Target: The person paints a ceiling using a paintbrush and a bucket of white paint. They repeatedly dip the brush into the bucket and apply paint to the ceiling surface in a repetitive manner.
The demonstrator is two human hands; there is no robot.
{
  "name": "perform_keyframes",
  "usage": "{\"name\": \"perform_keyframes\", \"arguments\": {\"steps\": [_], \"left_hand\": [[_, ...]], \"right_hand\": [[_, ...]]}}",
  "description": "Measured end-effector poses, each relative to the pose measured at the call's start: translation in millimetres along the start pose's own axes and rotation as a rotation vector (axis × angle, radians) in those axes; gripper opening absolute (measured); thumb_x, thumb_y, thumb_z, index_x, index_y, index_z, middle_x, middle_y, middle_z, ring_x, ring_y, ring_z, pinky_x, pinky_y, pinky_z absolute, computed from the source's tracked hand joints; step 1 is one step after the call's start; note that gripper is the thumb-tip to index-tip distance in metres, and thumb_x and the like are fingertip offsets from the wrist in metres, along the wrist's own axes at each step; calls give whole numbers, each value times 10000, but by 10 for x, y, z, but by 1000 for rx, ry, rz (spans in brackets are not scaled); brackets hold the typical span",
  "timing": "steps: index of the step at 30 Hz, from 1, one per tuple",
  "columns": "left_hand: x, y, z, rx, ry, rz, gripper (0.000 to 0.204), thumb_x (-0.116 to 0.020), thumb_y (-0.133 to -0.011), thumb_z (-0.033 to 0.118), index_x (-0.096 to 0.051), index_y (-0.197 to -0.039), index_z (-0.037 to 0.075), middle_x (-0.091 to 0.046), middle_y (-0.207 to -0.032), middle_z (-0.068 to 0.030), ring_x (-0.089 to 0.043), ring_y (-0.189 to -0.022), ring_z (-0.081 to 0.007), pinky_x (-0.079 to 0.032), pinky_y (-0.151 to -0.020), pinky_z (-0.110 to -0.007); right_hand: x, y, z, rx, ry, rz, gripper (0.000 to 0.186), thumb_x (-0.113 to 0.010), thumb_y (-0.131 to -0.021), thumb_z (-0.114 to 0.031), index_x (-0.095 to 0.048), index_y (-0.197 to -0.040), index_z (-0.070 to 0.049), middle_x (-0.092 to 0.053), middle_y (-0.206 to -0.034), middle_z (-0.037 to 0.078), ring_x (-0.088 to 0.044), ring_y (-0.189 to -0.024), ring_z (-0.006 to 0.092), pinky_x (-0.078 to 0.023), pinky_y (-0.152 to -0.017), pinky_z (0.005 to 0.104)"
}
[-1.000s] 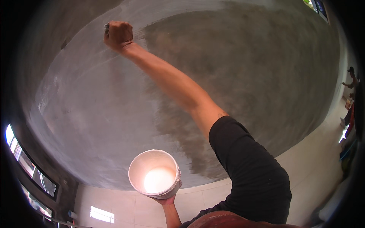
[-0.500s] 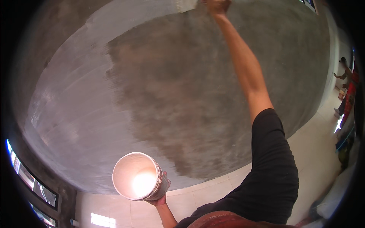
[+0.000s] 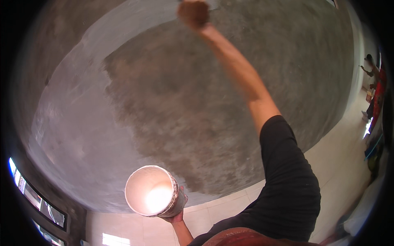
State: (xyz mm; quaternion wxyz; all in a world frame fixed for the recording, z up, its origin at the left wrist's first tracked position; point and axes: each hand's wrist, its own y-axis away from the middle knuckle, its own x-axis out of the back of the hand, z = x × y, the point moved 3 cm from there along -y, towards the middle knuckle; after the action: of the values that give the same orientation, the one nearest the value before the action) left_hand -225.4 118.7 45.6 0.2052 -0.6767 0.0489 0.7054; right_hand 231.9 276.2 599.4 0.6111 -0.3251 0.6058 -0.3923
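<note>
My left hand is wrapped round the side and underside of a round bucket. The bucket is tilted so that its pale mouth faces me, with a bright glare inside. High up against the wall, my raised right hand is closed and blurred by motion. A wide pale-bristled brush shows at that hand in the earlier frame; now it is hidden or beyond the upper edge. A light grey coat covers the wall's left part and a band along the top. The middle and right are darker, bare grey-brown.
Pale floor tiles run along the foot of the wall. Windows are at the lower left. Another person is at the far right, with assorted items along that side.
My right hand has swept left along the top of the wall, and the brush has gone out of sight. The bucket in my left hand has shifted slightly right in the picture.
</note>
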Motion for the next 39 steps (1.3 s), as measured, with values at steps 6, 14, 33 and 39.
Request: {"name": "perform_keyframes", "arguments": {"steps": [6, 14, 33, 39], "left_hand": [[70, 108, 59, -102, -26, 33, 984, -618, -822, 781, -347, -1599, 241, -331, -1649, -161, -222, -1468, -596, -243, -1072, -740], [109, 124, 27, -73, 94, 145, 949, -627, -846, 733, -348, -1602, 233, -338, -1650, -146, -219, -1488, -564, -219, -1091, -737], [281, 73, -89, -129, 197, 67, 936, -621, -875, 702, -344, -1604, 186, -276, -1673, -186, -201, -1481, -597, -214, -1087, -797], [149, 40, -139, -131, 176, 78, 926, -614, -880, 701, -350, -1601, 182, -283, -1670, -185, -209, -1484, -585, -213, -1092, -795]], "right_hand": [[440, -17, -1416, -174, -405, -79, 192, -711, -773, -226, -706, -740, -36, -695, -721, 197, -691, -633, 393, -560, -611, 479], [688, 92, 157, -674, -579, 0, 325, -778, -768, -245, -643, -633, 19, -680, -590, 150, -689, -563, 283, -515, -567, 415], [834, 541, 408, -206, 121, 50, 150, -650, -858, -136, -683, -766, -22, -655, -746, 191, -682, -715, 369, -559, -639, 479], [411, 393, -347, -112, -180, 154, 291, -783, -756, -281, -689, -662, -22, -665, -636, 194, -693, -606, 345, -532, -577, 456]]}}
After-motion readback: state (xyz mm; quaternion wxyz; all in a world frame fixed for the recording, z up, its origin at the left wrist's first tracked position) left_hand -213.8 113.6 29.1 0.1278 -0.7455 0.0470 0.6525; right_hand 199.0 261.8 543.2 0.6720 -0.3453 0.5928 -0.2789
